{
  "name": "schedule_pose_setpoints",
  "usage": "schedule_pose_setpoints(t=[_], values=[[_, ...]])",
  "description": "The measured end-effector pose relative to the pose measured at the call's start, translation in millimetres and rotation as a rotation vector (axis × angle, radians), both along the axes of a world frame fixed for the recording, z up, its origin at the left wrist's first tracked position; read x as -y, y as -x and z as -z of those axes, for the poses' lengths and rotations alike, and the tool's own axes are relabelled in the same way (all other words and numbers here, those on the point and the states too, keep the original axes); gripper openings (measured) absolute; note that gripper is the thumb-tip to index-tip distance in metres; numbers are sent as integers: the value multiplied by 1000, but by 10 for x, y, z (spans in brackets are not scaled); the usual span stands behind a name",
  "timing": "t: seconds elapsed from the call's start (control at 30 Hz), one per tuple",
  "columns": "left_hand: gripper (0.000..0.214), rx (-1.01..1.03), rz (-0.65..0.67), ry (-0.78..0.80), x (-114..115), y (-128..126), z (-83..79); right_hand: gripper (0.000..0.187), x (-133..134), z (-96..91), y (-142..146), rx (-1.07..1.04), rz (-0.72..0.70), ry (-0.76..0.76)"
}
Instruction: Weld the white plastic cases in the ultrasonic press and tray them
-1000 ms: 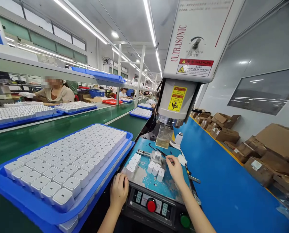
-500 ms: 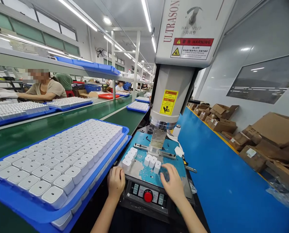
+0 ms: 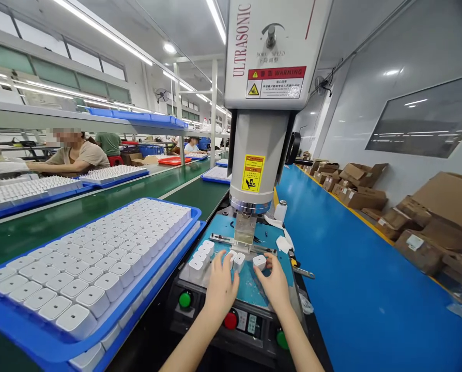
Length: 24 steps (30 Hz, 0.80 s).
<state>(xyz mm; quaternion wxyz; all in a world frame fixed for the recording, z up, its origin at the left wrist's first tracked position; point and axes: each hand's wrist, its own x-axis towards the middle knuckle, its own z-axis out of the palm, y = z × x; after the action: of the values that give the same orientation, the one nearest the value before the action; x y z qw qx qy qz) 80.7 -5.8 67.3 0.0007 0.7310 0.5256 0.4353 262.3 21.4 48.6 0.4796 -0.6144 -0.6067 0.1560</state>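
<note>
White plastic block-shaped housings stand on the blue plate (image 3: 250, 292) of an ultrasonic press. My right hand (image 3: 275, 284) pinches one white housing (image 3: 259, 262) between thumb and fingers, at the right side of the plate. My left hand (image 3: 221, 284) reaches over the plate with its fingers apart, the fingertips beside a pair of housings (image 3: 239, 261); its fingers partly cover the left one of the pair. Left of that hand, several more housings (image 3: 200, 254) stand in a row. The press's metal horn (image 3: 245, 229) is just behind the pair.
A blue tray (image 3: 33, 338) full of white housings sits at left, stacked on another tray. Green buttons (image 3: 185, 299) and a red button (image 3: 231, 319) are on the press front. A co-worker (image 3: 74, 152) sits across the green conveyor. Cardboard boxes (image 3: 417, 248) line the right wall.
My left hand has moved from the press's front left corner to the housings on the plate. The right hand has closed on a housing, now apart from the others and turned. The view has shifted.
</note>
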Motion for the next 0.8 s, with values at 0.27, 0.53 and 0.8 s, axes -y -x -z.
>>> schedule_pose_setpoints(t=[0.27, 0.53, 0.8], values=[[46, 14, 23, 190, -497, -248, -21, 44, -25, -8, -34, 29, 59, -77], [50, 7, 218, 225, -482, -235, -176, 21, 49, -95, -37, -13, 16, -57], [42, -136, -151, 380, -1044, -475, -502, 26, -2, -3, -61, -24, 14, -65]])
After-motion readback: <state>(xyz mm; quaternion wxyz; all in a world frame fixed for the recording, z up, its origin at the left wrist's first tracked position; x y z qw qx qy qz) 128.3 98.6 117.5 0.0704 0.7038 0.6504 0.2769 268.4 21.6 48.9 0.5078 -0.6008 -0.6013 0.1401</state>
